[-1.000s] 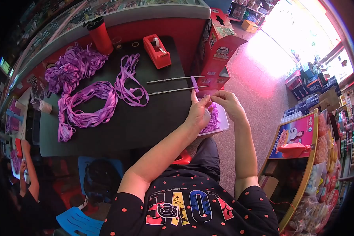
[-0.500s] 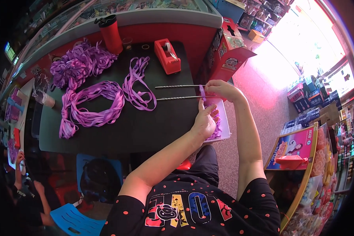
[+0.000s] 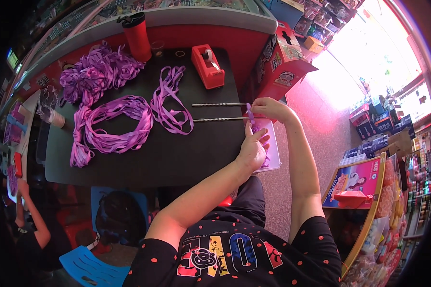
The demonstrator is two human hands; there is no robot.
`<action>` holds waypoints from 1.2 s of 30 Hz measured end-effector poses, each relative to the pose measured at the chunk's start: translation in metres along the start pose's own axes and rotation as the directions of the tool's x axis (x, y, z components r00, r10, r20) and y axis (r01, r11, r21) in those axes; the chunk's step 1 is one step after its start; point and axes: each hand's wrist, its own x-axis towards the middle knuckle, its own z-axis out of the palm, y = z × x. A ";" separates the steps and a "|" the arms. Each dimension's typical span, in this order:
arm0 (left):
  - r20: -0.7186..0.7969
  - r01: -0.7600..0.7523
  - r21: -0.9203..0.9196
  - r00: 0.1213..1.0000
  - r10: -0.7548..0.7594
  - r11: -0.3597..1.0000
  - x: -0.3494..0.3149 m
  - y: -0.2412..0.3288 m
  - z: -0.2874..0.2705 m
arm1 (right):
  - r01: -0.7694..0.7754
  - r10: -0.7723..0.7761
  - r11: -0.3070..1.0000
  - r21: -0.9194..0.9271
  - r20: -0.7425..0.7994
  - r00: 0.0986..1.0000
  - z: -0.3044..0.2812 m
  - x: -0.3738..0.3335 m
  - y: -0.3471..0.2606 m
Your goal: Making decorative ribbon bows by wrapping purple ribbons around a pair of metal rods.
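Narrow purple ribbon, spiralled rods

1. My left forearm runs up and rightward from a bent elbow, slanting across the front of the body.
2. I have the left hand turned with its inner side partly up, thumb stretched away from the body, fingers bent to the right; whether they close I can't make out.
3. My right forearm reaches nearly straight ahead.
4. At the right wrist I have a strong bend to the left.
5. My right hand shows its back, fingers curled and pointing left, farther out than the left hand, the two near each other.
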 end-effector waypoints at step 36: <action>0.133 0.082 -0.188 0.990 -0.057 0.979 -0.009 0.011 0.005 | 0.154 0.094 -0.195 0.969 -0.138 0.986 0.101 -0.007 0.025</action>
